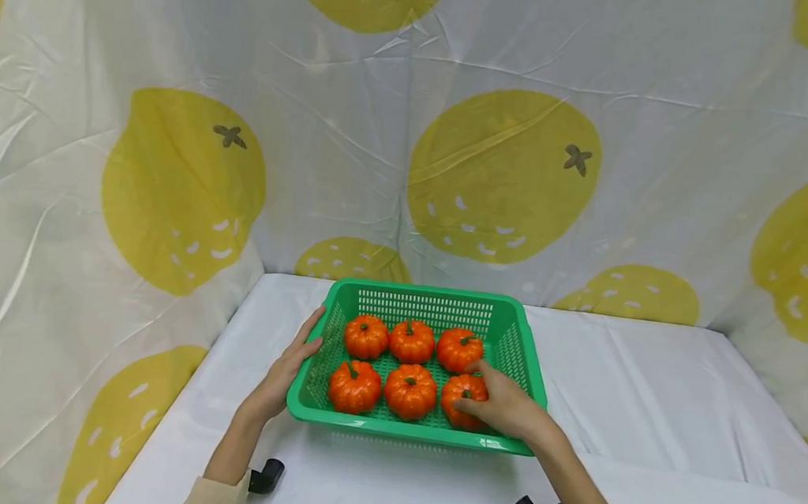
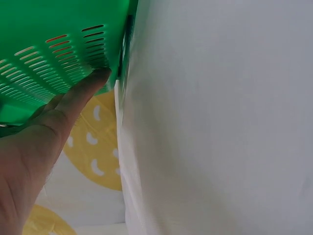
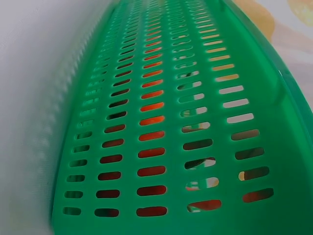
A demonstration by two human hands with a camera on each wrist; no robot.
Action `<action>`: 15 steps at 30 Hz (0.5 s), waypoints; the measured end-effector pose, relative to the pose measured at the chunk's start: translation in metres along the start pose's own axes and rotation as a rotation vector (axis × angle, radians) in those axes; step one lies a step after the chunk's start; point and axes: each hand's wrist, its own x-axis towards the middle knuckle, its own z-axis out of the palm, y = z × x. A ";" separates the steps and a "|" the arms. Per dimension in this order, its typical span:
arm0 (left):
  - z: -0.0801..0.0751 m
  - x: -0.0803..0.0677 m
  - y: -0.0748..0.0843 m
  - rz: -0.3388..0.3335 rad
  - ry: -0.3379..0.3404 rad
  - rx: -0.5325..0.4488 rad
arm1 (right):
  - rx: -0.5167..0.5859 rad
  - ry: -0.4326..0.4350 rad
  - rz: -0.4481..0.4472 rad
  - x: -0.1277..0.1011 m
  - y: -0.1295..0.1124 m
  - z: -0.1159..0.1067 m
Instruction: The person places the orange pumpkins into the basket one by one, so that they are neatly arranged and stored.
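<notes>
- The green slotted basket [image 1: 521,342] sat at lower centre of the head view on the white table [image 1: 649,398], holding six small orange pumpkins.
- The right hand [image 1: 503,405] curled its fingers around the front-right pumpkin [image 1: 455,391].
- The left hand [image 1: 286,369] lay with straight fingers [image 2: 83,93] against the basket's left outer wall.

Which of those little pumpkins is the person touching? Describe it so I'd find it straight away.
Find the green slotted basket on the white table; six orange pumpkins sit inside in two rows of three. It is the near-row pumpkin at the right end, the only one with the right hand resting on it.
</notes>
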 end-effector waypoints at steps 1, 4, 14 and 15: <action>0.000 0.000 0.000 -0.001 0.002 0.000 | -0.003 0.001 -0.002 0.000 0.000 0.000; 0.001 -0.001 0.000 -0.010 0.007 -0.002 | -0.022 0.004 -0.011 -0.001 -0.001 0.000; 0.001 0.000 -0.002 -0.001 0.007 -0.007 | -0.061 0.015 -0.038 -0.002 -0.002 0.000; 0.001 0.000 -0.001 0.002 0.008 -0.005 | -0.061 0.014 -0.038 -0.001 -0.002 0.000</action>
